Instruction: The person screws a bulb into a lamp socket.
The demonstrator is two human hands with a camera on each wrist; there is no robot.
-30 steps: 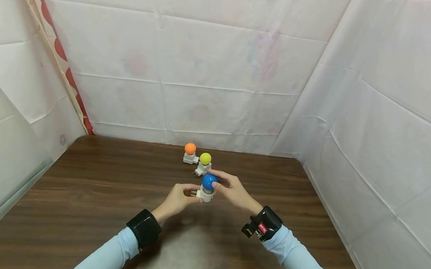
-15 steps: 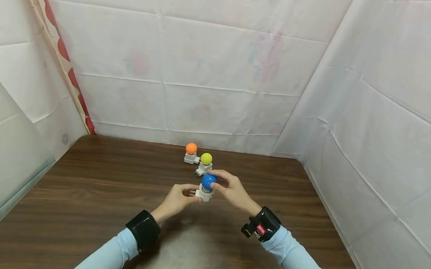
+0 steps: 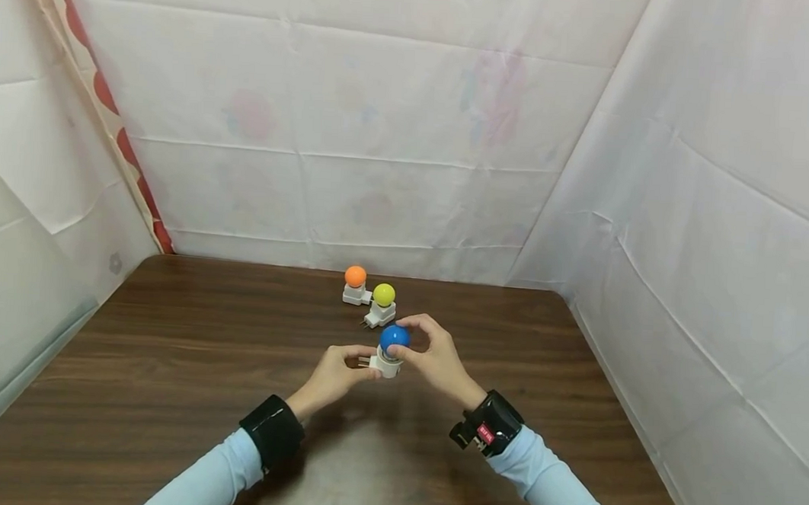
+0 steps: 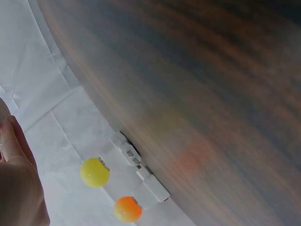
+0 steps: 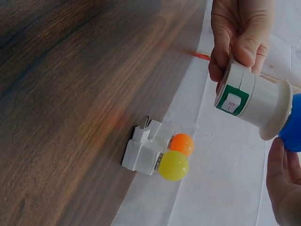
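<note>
In the head view a blue light bulb [image 3: 394,336] sits in the top of a white plug-in lamp socket [image 3: 386,366], held up over the table. My left hand [image 3: 332,376] pinches the socket at its plug side, thumb and fingers around the base. From the right, my right hand [image 3: 438,361] holds the blue bulb between thumb and fingers. The right wrist view shows the socket's side, with a white rocker switch [image 5: 232,102] in a green frame. In the left wrist view only part of the left hand [image 4: 19,174] shows, at the left edge.
Behind the hands, a yellow bulb [image 3: 384,294] and an orange bulb [image 3: 356,276] stand in white plug-in sockets on the brown wooden table [image 3: 201,333]. White sheeting [image 3: 397,130] rises along the table's back and both sides.
My right thumb has shifted left across the front of the blue bulb, while its other fingers stay at the far side. The left hand keeps its grip on the socket.
</note>
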